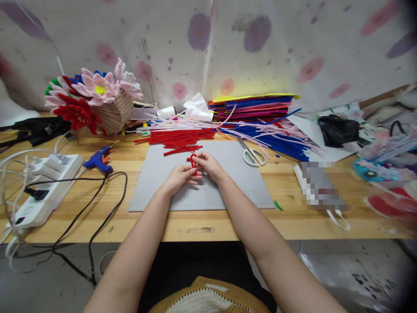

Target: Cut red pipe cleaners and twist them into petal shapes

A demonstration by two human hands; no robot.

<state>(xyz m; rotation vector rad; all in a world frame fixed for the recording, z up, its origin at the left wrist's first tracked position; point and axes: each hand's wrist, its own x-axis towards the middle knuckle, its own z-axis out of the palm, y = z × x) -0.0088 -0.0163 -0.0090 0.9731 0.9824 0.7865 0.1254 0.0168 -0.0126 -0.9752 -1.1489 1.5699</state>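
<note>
Over the grey cutting mat (202,195), both hands meet on a bent red pipe cleaner (194,161) that forms a small loop. My left hand (182,177) pinches its lower part, with some fingers stretched out below. From the right, the fingertips of my right hand (207,164) close on the upper part of the loop. Just beyond the hands lies a pile of straight red pipe cleaners (182,140), a few of them resting on the mat. Scissors with pale handles (253,156) lie at the mat's upper right.
Blue pipe cleaners (286,143) and a colourful stack (250,108) lie behind. A basket of fuzzy flowers (119,113) stands at back left. A blue glue gun (99,161), a power strip (48,195) and loose cables occupy the left. A green scrap (278,205) lies beside the mat.
</note>
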